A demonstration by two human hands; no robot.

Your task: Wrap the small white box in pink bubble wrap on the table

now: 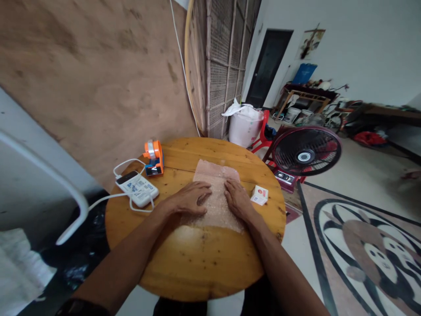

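A sheet of pinkish, see-through bubble wrap (217, 206) lies spread on the round wooden table (204, 267). My left hand (194, 197) rests on its left side, fingers stretched out and thumb apart. On the right side of the sheet lies my right hand (238, 199), its fingers extended along the edge. Neither hand grips anything that I can see. A small white box with red and orange print (259, 195) stands to the right of my right hand.
An orange and blue tape dispenser (154, 159) stands at the table's back left. Before it lies a white power bank (140, 188) with cables. Beyond the right edge is a dark red fan (305, 153); a white sack (246, 125) and a red chair (263, 134) stand behind the table.
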